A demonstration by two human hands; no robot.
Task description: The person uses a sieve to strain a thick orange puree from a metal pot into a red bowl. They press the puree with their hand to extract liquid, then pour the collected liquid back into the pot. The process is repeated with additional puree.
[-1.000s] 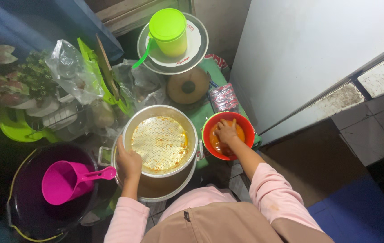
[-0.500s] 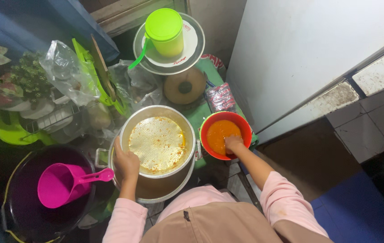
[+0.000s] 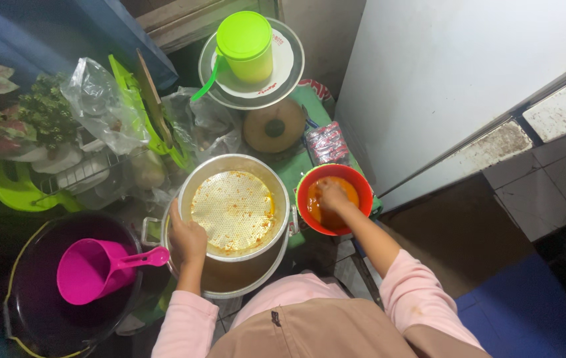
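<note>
**Crowded corner, wet hand, pot near the edge**

Cramped and dim, the corner packs a small green table (image 3: pixel 296 166) between a white wall panel and a clutter of bags and plants. On it stands a big metal pot (image 3: pixel 233 219) fitted with a perforated tray, orange flecks across the holes. The left hand (image 3: pixel 187 240) is clamped on the pot's near-left rim, fingers curled over the edge. Just beside the pot on its right sits a red bowl (image 3: pixel 334 199) of orange paste; the right hand (image 3: pixel 333 196) is down in it, fingers sunk in the mix, so I cannot tell whether they are apart or closed on anything.

Risks, as I judge them: the bowl sits close to the table's right edge, and a hard press or scoop could tip it off. Paste-slick fingers could lose hold of whatever they lift and drip it down the pink sleeve. The pot seems to overhang the table's front; a pull on the rim might shift it toward the lap. A black bucket (image 3: pixel 38 305) with a pink scoop (image 3: pixel 94 268) stands near the left elbow, easy to knock.
</note>
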